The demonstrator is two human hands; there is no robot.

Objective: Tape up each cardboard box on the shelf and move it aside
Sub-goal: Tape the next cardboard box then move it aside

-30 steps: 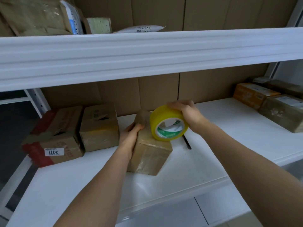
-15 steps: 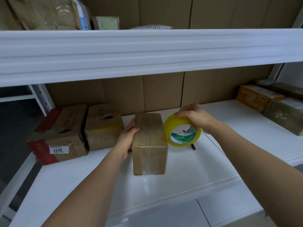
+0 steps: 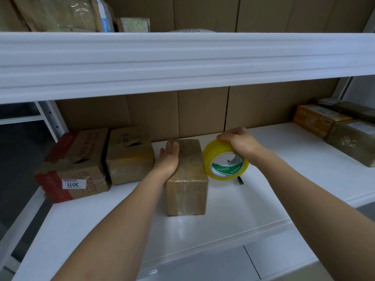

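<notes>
Cardboard box (image 3: 187,175) taped shut, left hand (image 3: 169,158) alongside

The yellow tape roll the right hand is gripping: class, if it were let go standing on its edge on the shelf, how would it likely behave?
The yellow tape roll is a ring standing on edge, so it would probably roll or topple flat. The shelf looks smooth and glossy, giving little grip. The right hand holding its top probably steadies it.

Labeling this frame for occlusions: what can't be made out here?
Head view only:
- left hand hides the middle box's left side.
- tape roll covers most of a dark tool.
- Upper shelf edge cuts off the parcels above.
- Label print on the right-hand boxes is too small.
</notes>
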